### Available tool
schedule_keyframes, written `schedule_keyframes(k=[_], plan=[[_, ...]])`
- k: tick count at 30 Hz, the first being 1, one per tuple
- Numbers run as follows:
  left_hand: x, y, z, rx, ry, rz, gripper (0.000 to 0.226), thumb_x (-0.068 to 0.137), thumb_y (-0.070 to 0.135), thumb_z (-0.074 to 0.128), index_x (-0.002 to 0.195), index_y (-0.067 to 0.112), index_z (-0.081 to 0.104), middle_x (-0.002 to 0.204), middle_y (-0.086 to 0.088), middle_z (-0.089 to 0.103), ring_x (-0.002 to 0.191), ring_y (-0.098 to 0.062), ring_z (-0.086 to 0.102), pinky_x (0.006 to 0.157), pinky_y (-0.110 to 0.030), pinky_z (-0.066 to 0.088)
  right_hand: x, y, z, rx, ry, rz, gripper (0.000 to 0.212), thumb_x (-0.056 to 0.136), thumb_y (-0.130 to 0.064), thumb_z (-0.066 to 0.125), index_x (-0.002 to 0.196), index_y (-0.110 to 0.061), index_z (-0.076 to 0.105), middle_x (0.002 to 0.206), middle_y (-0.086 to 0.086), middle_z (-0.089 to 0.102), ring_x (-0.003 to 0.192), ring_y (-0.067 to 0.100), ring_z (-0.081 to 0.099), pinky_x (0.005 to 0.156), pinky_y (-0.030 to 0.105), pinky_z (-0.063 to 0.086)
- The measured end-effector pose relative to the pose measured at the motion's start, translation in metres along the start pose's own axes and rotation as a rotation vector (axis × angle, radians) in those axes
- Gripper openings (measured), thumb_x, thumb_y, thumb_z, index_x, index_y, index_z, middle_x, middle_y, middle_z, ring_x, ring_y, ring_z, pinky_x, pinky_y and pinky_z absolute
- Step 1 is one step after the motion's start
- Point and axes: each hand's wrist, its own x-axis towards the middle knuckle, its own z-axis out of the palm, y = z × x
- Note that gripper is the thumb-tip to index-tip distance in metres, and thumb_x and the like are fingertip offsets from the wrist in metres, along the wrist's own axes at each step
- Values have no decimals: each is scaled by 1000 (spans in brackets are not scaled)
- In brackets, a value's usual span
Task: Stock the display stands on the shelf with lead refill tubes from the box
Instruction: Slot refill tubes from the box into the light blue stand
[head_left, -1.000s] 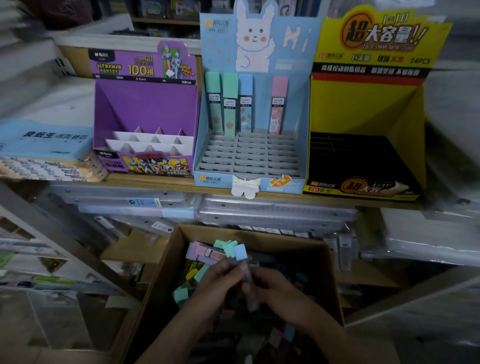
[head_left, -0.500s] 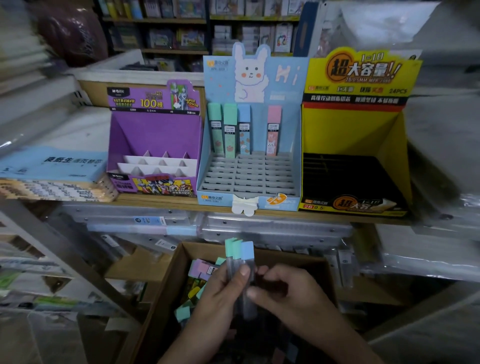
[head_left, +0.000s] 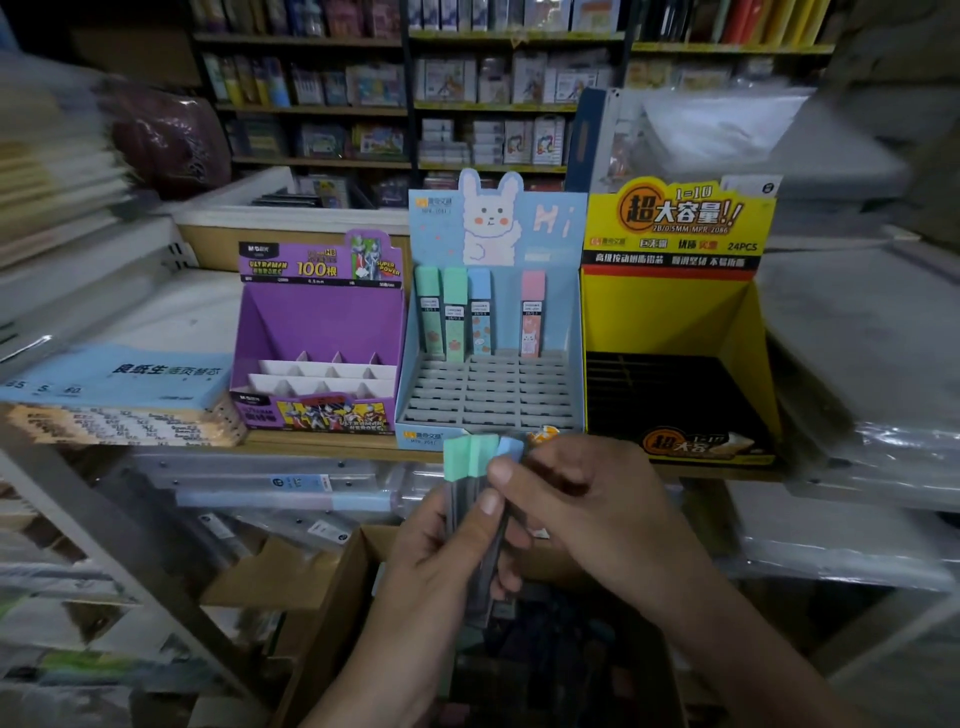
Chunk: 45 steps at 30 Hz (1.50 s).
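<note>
My left hand grips a small bunch of lead refill tubes upright, two with green caps and one with a blue cap. My right hand pinches the blue-capped tube at the right of the bunch. Both hands are just below the front edge of the blue rabbit display stand, whose back row holds several tubes while the other slots are bare. The cardboard box lies under my hands, its contents dark and mostly hidden.
A purple display stand stands left of the blue one, a yellow and black stand to its right, all on a wooden shelf. Stacked notebooks lie far left. Plastic-wrapped packs fill the lower shelves.
Both hands have risen out of the box with the tubes, up towards the front of the blue stand. The camera has tilted upward, showing more of the back shelves.
</note>
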Motion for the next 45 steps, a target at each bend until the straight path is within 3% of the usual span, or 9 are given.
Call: schedule_keyframes(k=[4, 7, 17, 22, 25, 29, 32, 40, 45], plan=[[2, 15, 5, 62, -38, 38, 26, 91, 45, 71, 93, 18, 71, 82, -9, 72, 60, -17, 61, 52, -26, 49, 11, -15, -9, -62, 47, 51, 52, 84, -55, 73, 62, -9, 63, 50, 2, 65, 42, 6, 58, 44, 16, 42], [3, 24, 6, 62, -40, 44, 31, 93, 46, 67, 97, 16, 72, 86, -13, 74, 64, -20, 65, 55, -26, 52, 15, -21, -15, -43, -2, 16, 49, 87, -49, 73, 65, -6, 65, 55, 8, 67, 43, 11, 60, 41, 23, 45], [30, 46, -8, -31, 78, 62, 37, 90, 41, 64, 96, 5, 70, 90, -20, 74, 77, -28, 71, 66, -31, 60, 42, -44, -56, 49, 2, -119, 24, 95, -21, 66, 77, -6, 72, 63, 13, 65, 51, 16, 56, 54, 29, 45], [48, 59, -20, 65, 150, 111, 42, 84, 50, 67, 91, 8, 69, 75, -11, 68, 57, -18, 60, 47, -24, 47, 75, -54, -72, -32, 174, -267, 10, 92, -9, 69, 102, -9, 68, 67, 20, 66, 49, 10, 63, 49, 19, 49], [57, 64, -21, 62, 187, 95, 54, 80, 53, 69, 97, 2, 67, 69, -5, 59, 52, -11, 47, 44, -21, 38, 97, -52, -74, -172, 220, -342, 14, 91, -9, 71, 101, -10, 62, 68, 15, 66, 57, 16, 69, 52, 31, 56], [67, 69, -17, -62, 191, 55, 30, 102, 25, 56, 109, -1, 68, 69, -8, 56, 52, -14, 45, 42, -23, 34, 124, -46, -70, -358, 249, -414, 15, 91, -11, 71, 103, -15, 63, 72, 6, 63, 65, 23, 67, 65, 47, 57], [73, 73, -14, -111, 183, 67, 26, 101, 9, 46, 109, -1, 69, 69, -10, 57, 51, -16, 45, 43, -25, 35, 138, -44, -67, -441, 266, -499, 14, 91, -8, 70, 103, -13, 65, 72, 10, 62, 65, 19, 61, 67, 41, 55], [87, 66, -10, -183, 178, 69, 22, 103, 11, 50, 107, 3, 69, 75, -16, 65, 55, -18, 55, 45, -25, 44, 160, -44, -63, -633, 215, -532, 16, 86, -10, 75, 102, -13, 73, 77, 0, 64, 72, 5, 53, 66, 3, 35], [94, 61, -10, -196, 177, 62, 22, 103, 12, 51, 105, 5, 72, 75, -16, 65, 54, -19, 55, 45, -26, 43, 163, -39, -66, -609, 177, -498, 17, 84, -18, 80, 100, -18, 75, 81, -2, 65, 76, 1, 53, 66, 1, 35]])
